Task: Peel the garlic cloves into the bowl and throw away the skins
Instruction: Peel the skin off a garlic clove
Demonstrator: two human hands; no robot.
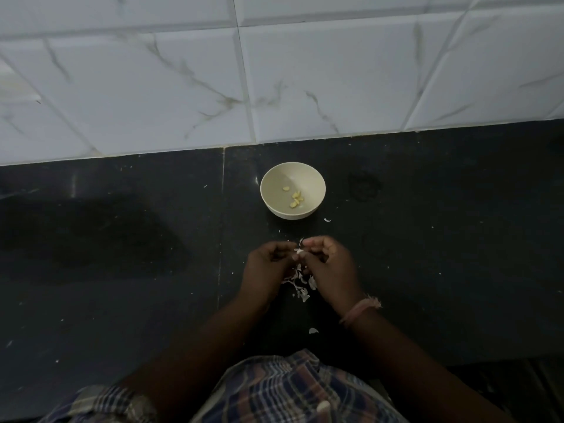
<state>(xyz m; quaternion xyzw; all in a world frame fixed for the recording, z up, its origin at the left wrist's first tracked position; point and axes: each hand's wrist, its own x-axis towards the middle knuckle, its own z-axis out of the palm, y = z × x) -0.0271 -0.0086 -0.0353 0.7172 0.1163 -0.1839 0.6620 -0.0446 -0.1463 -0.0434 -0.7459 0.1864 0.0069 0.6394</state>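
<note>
Dark, matt stone countertop (122,270) flecked with pale crumbs is seen from above, backed by a wall of glossy white rectangular tiles with grey marble veining (152,87). Taken as the landmark, a small round cream bowl (268,190) with a smooth, dull finish is set on the countertop close to the wall; several small yellowish peeled garlic cloves (295,196) are gathered on its bottom. Just in front of the bowl, on the side nearer the person, the two hands are brought together above the surface with fingers curled inward. A small whitish garlic clove (299,253) is pinched between the fingertips of the left hand (268,261) and those of the right hand (328,259), a sliver of skin standing up from it. A pale pink thread band (360,309) with a frayed end is worn round the right wrist. Beneath and behind the hands, farther from the bowl, a loose heap of thin, papery white garlic skins (300,286) is scattered on the countertop; single flakes are seen just right of the bowl's base (327,220) and nearer the body (313,330). A checked cloth garment (290,392) in blue, brown and white is visible at the lower edge.
</note>
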